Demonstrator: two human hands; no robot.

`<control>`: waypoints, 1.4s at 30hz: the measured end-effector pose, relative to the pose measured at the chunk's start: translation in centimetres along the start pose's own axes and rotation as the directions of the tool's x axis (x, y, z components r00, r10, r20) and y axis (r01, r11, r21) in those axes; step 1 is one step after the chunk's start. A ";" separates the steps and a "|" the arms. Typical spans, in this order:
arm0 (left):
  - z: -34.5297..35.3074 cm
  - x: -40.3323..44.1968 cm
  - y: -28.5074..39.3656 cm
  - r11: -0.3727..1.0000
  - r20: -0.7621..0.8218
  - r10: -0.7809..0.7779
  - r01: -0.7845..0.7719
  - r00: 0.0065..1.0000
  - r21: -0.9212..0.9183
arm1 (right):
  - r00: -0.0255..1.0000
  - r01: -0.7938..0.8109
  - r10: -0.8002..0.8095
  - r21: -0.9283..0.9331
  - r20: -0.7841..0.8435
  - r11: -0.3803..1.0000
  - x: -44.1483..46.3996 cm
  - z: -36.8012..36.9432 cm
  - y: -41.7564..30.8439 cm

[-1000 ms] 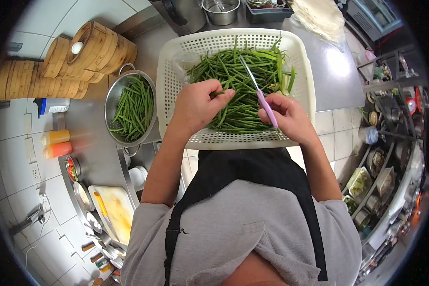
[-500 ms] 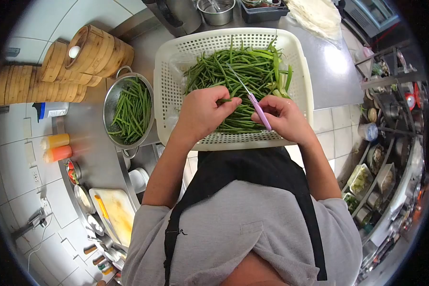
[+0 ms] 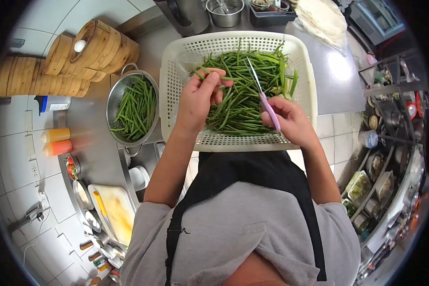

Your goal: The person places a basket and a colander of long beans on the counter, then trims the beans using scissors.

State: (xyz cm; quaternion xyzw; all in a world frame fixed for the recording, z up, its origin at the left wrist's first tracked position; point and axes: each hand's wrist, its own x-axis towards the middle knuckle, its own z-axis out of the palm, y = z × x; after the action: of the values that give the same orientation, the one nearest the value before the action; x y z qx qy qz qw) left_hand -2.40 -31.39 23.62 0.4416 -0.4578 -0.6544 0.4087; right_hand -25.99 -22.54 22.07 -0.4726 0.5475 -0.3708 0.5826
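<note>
- my left hand (image 3: 201, 97) is pinching a green bean (image 3: 228, 78) between thumb and fingers above the pile, likely so its end is standing clear of the rest.
- my right hand (image 3: 289, 120) is gripping the scissors (image 3: 270, 114) by their pink handles, blades pointing away from me, probably for safety.
- the pile of beans (image 3: 236, 107) is lying in the white basket (image 3: 168, 66) right before my apron (image 3: 240, 167), i guess so both hands are reaching it easily.
- the metal bowl (image 3: 110, 106), holding more beans, is standing just left of the basket, seemingly for easy reach.
- i am counting one basket, one bowl, one pair of scissors, and two bottles: a yellow bottle (image 3: 56, 135) and an orange bottle (image 3: 57, 148).
- the beans are overlapping too much for counting; at least one is showing in my left fingers.
</note>
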 end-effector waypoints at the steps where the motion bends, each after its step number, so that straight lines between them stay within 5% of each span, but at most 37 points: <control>1: 0.0 0.1 -0.1 1.000 0.000 0.001 -0.001 1.000 0.000 | 1.000 0.001 -0.001 -0.001 0.000 1.000 -0.1 0.0 -0.1; 22: 1.3 -0.7 -0.3 0.999 0.030 -0.024 0.022 0.999 0.038 | 0.999 -0.028 0.032 -0.108 0.036 0.994 -0.2 0.0 -0.3; 28: -1.5 3.7 0.8 0.969 -0.111 0.211 -0.193 0.971 0.154 | 0.998 -0.066 0.068 -0.121 0.014 0.990 0.2 0.2 0.4; 31: -2.3 7.0 1.8 0.907 -0.050 0.218 -0.184 0.975 0.380 | 0.995 0.046 -0.050 -0.041 -0.091 0.998 0.5 0.1 0.4; 33: -0.6 9.3 1.6 0.654 -0.056 0.295 -0.159 0.954 0.740 | 0.993 0.042 -0.042 -0.009 -0.109 0.999 0.5 0.0 0.1; 37: 0.6 13.0 -2.4 0.470 0.034 0.310 -0.184 0.950 0.863 | 0.989 0.029 -0.019 0.067 -0.146 0.997 0.0 -0.1 -0.4; 39: 1.2 13.2 -3.1 0.412 0.067 0.124 -0.113 0.990 0.904 | 0.988 0.018 -0.004 0.087 -0.154 0.996 0.0 -0.3 -0.2; 42: 1.4 13.3 -3.4 0.546 0.082 0.073 -0.109 0.994 0.831 | 0.983 0.035 -0.018 0.086 -0.183 0.996 -0.2 -0.4 -0.3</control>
State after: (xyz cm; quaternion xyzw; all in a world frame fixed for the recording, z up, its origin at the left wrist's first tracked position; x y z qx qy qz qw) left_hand -7.87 -42.69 17.96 0.5457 -0.7429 -0.3457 0.1754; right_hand -26.43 -22.45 22.43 -0.4176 0.5750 -0.4442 0.5456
